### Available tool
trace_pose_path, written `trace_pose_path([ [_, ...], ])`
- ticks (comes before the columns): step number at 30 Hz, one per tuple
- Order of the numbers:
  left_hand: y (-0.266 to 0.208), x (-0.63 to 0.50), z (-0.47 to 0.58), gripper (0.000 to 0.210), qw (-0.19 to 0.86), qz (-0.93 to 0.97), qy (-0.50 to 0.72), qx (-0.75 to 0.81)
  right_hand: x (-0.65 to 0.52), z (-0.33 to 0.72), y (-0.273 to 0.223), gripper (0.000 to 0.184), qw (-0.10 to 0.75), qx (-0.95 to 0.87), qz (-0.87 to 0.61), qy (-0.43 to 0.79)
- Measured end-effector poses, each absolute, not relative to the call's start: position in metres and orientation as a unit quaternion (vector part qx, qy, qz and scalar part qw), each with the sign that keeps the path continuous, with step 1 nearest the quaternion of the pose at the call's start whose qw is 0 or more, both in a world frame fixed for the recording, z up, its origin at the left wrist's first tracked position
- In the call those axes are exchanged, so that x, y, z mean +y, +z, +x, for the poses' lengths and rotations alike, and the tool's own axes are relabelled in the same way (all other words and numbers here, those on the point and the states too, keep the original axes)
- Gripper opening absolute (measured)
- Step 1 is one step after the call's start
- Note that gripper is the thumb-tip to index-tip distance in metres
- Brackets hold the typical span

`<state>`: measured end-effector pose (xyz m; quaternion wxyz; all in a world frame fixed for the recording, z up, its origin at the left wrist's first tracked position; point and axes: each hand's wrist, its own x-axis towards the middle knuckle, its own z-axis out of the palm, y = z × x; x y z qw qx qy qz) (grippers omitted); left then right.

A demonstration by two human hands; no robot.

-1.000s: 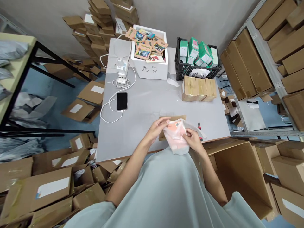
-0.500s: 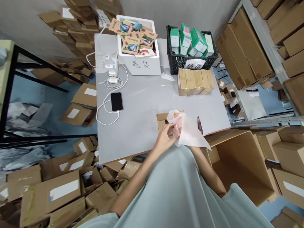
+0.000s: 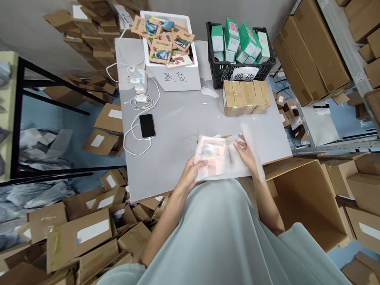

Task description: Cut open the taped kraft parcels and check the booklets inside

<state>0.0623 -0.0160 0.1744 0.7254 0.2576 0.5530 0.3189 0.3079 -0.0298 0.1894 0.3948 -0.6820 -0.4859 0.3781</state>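
Note:
My left hand (image 3: 190, 172) grips the left edge of a flat picture packet (image 3: 212, 152), its thumb on top. The packet's bright printed front shows through translucent white wrapping (image 3: 237, 170). My right hand (image 3: 247, 155) is at the loose right part of this sheet, fingers spread; the sheet rises behind the fingers and hangs past the wrist. Both hands are over the table's (image 3: 175, 126) front edge. Beneath the packet, most of a piece of brown cardboard is hidden.
At the back stand a white foam box (image 3: 181, 81) of similar picture packets and a black crate (image 3: 219, 73) of green boxes. Three small cartons (image 3: 242, 103) sit before the crate. A phone (image 3: 147, 126) lies on its cable at left. A large open carton (image 3: 305, 202) stands at right.
The wrapped packet has turned its printed front upward and lies flatter. My right hand has come out from under the sheet and spread its fingers. The red-and-black cutter is now hidden.

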Motion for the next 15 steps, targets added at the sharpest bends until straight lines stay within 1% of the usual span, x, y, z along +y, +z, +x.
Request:
trace_pose_path([
  [2,0.179,-0.013,0.061,0.054,0.736,0.212,0.329,0.553,-0.026,0.309,0.191,0.077,0.398,-0.471,-0.654,0.438],
  [4,0.18,-0.012,0.062,0.049,0.741,0.19,0.341,0.546,-0.027,0.301,0.193,0.079,0.395,-0.465,-0.597,0.521],
  [5,0.18,-0.012,0.064,0.046,0.743,0.187,0.344,0.542,-0.03,0.294,0.193,0.076,0.394,-0.465,-0.566,0.555],
  [7,0.177,-0.012,0.068,0.04,0.743,0.194,0.345,0.54,-0.036,0.279,0.193,0.064,0.398,-0.464,-0.534,0.584],
  [9,0.172,-0.013,0.072,0.039,0.733,0.209,0.339,0.551,-0.041,0.266,0.189,0.05,0.411,-0.448,-0.547,0.575],
  [11,0.168,-0.013,0.074,0.043,0.715,0.248,0.336,0.56,-0.043,0.26,0.184,0.04,0.426,-0.422,-0.579,0.553],
  [13,0.166,-0.013,0.075,0.05,0.666,0.325,0.355,0.57,-0.042,0.259,0.181,0.033,0.44,-0.399,-0.599,0.537],
  [15,0.17,-0.013,0.075,0.058,0.567,0.419,0.39,0.592,-0.04,0.261,0.181,0.03,0.447,-0.394,-0.609,0.523],
])
